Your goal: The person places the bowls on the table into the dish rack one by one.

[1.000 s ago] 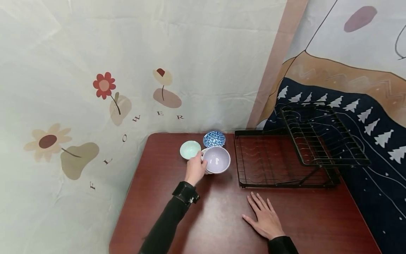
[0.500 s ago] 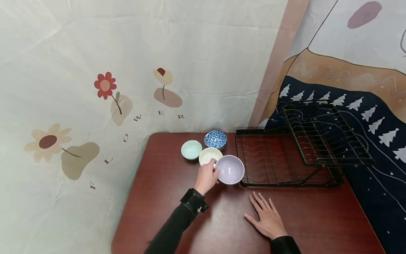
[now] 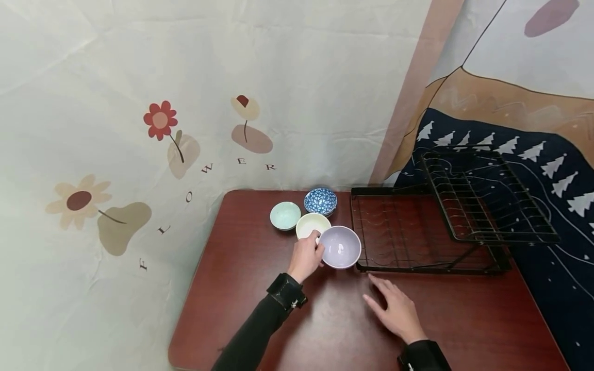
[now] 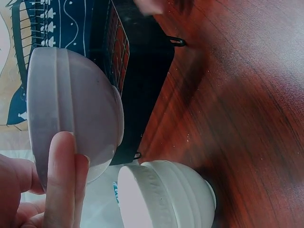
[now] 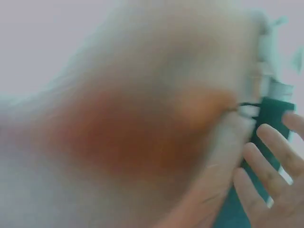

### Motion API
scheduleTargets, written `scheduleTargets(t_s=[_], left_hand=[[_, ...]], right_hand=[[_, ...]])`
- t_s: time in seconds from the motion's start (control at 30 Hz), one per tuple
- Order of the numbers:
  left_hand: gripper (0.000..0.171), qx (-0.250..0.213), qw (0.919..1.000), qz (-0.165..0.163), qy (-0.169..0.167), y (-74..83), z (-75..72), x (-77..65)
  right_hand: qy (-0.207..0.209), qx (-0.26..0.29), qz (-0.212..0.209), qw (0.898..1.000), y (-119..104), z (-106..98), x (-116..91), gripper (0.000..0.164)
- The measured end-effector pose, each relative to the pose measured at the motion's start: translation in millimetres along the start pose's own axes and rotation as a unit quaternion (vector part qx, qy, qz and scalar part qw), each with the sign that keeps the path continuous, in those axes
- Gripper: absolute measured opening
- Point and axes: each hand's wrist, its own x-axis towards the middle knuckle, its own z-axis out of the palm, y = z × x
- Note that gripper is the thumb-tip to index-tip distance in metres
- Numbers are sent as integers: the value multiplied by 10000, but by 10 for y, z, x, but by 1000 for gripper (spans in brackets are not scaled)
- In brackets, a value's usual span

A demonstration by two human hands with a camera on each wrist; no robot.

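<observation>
My left hand [image 3: 306, 258] pinches the rim of a lavender bowl [image 3: 341, 247] at its left side. In the left wrist view the bowl [image 4: 85, 95] is held off the table, fingers under its outer wall and the thumb at the rim. Just behind it stands a cream bowl [image 3: 313, 224], partly covered by my hand. A mint bowl [image 3: 285, 216] and a blue-patterned bowl [image 3: 320, 201] sit farther back. Near the rack's front edge, my right hand [image 3: 397, 312] holds nothing, its fingers extended. Most of the right wrist view is blurred.
A black two-tier dish rack [image 3: 427, 269] stands on the right of the brown table [image 3: 232, 278]; its smaller upper tier [image 3: 492, 196] overhangs the lower one. A printed cloth backdrop [image 3: 315, 93] hangs close behind the table.
My left hand has carried the lavender bowl right and toward me, uncovering the cream bowl. My right hand, earlier spread flat on the table, has turned and drawn its fingers together toward the bowl.
</observation>
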Motion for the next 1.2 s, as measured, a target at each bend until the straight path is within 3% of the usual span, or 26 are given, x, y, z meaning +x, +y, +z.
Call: scheduleTargets(t_s=[0.07,0.1,0.13,0.23,0.3,0.5,0.6,0.73,0.83,1.03,1.1,1.2], left_hand=[[16,-25,10000,-18,-43,8,4,1],[16,-33,10000,-8,-62,12,8,4],[16,-50,9999,-10,-94,18,10,6],[16,-144,9997,9,-185,44,16,14],[16,-182,9996,40,-219,60,22,14],[13,-205,9993,233,-219,85,63,-45],[14,-179,9991,319,-230,98,84,-61],[16,-348,9983,346,-302,125,108,-75],[18,-495,9977,322,-329,142,122,-83],[23,-652,9969,205,-397,171,125,-112],[24,-707,9964,152,-443,178,126,-120],[25,-758,9958,114,-505,182,131,-119]], right_hand=[[395,890,19,9952,-59,-96,85,56],[560,1502,69,9870,-88,-144,140,54],[681,2137,108,9745,-114,-192,199,52],[787,3848,262,9193,-189,-329,391,52],[607,4404,465,8945,-238,-396,503,56],[-384,4852,1112,8665,-316,-379,726,67],[-627,4879,1199,8623,-388,-318,789,68],[-601,4700,1084,8739,-483,-255,836,69],[-432,4590,1075,8808,-519,-217,848,67],[-25,4641,1077,8792,-510,-133,829,66],[185,4611,938,8822,-484,-95,828,68],[494,4751,478,8772,-333,28,869,65]])
